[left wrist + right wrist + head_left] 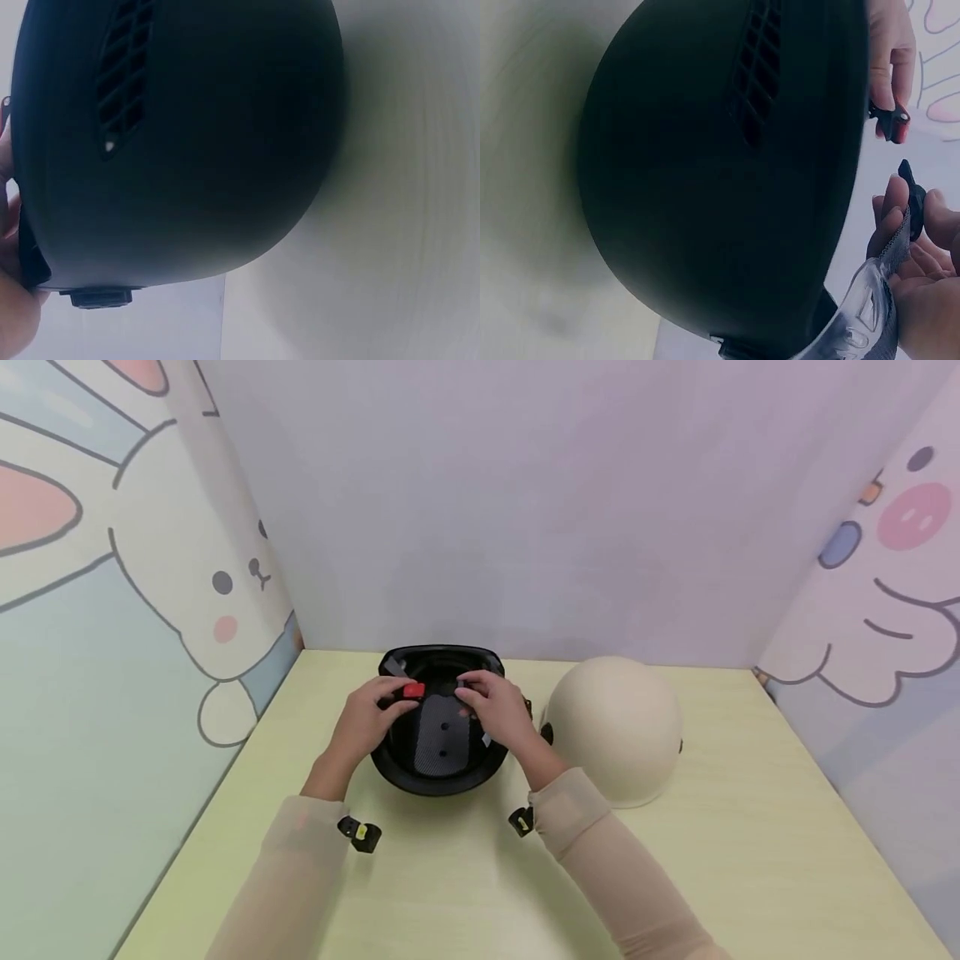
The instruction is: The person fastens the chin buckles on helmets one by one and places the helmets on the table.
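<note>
A black helmet lies upside down on the table, its hollow and dark padded lining facing up. Over the left side of the opening, my left hand pinches a red and black buckle half. My right hand holds the black buckle clip between thumb and fingers, above the right part of the hollow. In the right wrist view the two buckle halves are apart, with a small gap. A grey strap and a clear plastic chin piece hang below the clip. The left wrist view mostly shows the helmet's vented shell.
Close on the right stands a cream helmet, dome up, near my right forearm. The pale yellow table ends at a plain back wall. Cartoon-printed panels flank both sides. Small black devices sit at my wrists.
</note>
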### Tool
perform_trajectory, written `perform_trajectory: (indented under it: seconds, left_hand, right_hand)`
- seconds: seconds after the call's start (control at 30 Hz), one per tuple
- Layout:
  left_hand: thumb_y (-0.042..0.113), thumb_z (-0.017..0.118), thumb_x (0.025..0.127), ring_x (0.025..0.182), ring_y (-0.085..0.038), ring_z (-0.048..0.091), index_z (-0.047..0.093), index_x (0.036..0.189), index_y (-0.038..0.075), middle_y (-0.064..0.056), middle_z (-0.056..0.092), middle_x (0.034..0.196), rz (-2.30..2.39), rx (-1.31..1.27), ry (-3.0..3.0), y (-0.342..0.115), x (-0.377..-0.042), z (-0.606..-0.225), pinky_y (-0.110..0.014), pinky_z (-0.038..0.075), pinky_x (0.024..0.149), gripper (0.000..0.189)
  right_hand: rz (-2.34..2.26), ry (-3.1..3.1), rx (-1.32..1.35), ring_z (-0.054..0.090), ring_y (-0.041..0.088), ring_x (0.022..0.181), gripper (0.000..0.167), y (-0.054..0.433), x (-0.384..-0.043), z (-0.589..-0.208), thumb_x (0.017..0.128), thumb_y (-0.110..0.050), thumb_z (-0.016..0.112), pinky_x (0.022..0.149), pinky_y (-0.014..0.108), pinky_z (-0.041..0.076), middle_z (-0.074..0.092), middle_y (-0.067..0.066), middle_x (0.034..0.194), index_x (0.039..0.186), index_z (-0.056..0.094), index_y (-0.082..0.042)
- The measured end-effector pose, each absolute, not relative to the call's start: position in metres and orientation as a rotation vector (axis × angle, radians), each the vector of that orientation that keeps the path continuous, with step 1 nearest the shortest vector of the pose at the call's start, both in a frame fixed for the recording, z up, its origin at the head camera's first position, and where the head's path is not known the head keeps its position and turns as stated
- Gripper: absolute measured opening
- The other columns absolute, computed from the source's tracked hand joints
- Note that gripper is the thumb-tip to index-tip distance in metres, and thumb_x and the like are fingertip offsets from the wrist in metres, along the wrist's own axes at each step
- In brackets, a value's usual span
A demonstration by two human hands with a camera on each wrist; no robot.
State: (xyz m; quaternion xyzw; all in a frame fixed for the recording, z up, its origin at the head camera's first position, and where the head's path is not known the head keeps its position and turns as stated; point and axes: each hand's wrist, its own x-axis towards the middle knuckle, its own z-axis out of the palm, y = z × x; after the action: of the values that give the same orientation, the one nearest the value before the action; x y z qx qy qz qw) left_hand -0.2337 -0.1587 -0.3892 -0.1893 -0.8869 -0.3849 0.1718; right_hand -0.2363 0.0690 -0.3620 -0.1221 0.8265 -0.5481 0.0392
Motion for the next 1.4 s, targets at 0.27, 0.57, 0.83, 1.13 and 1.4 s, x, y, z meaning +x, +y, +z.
perform_trajectory:
  seconds: [0.27,0.57,0.83,1.13,1.4]
  left_hand:
    - [0.013,0.075,0.087,0.106,-0.027,0.059,0.07,0.117,0.004,-0.011,0.064,0.114,-1.072,-0.548,-2.522,-0.157,-0.234,-0.387,-0.046,0.046,0.09,0.032]
    - [0.013,0.075,0.086,0.105,-0.029,0.059,0.07,0.116,0.002,-0.012,0.064,0.114,-1.038,-0.558,-2.531,-0.154,-0.234,-0.385,-0.047,0.047,0.089,0.032]
    - [0.012,0.075,0.086,0.104,-0.032,0.06,0.069,0.115,-0.001,-0.015,0.064,0.113,-1.02,-0.569,-2.559,-0.151,-0.234,-0.379,-0.048,0.047,0.088,0.032]
    - [0.01,0.075,0.086,0.1,-0.031,0.061,0.069,0.115,-0.002,-0.016,0.065,0.111,-1.013,-0.575,-2.576,-0.149,-0.235,-0.377,-0.046,0.049,0.084,0.032]
    - [0.01,0.075,0.086,0.101,-0.032,0.06,0.07,0.113,-0.002,-0.015,0.064,0.109,-0.981,-0.582,-2.59,-0.149,-0.234,-0.379,-0.046,0.048,0.085,0.031]
  right_hand:
    - [-1.605,2.58,-0.363,0.066,0.009,0.073,0.034,0.056,-0.236,-0.36,0.097,-0.023,0.062,0.071,0.032,0.052,0.07,0.002,0.109,0.128,0.062,-0.008]
    - [-1.582,2.578,-0.351,0.066,0.008,0.074,0.032,0.045,-0.235,-0.358,0.097,-0.024,0.062,0.07,0.03,0.052,0.07,0.003,0.11,0.126,0.062,-0.011]
    - [-1.697,2.518,-0.319,0.069,0.018,0.077,0.03,0.043,-0.235,-0.364,0.096,-0.021,0.062,0.068,0.029,0.053,0.071,0.004,0.106,0.123,0.063,-0.008]
    - [-1.845,2.429,-0.286,0.07,0.026,0.081,0.027,0.039,-0.235,-0.37,0.096,-0.015,0.062,0.068,0.029,0.055,0.069,0.008,0.11,0.122,0.063,-0.005]
    - [-1.749,2.462,-0.277,0.07,0.019,0.077,0.028,0.034,-0.235,-0.368,0.097,-0.017,0.062,0.069,0.033,0.054,0.071,0.007,0.104,0.122,0.062,-0.004]
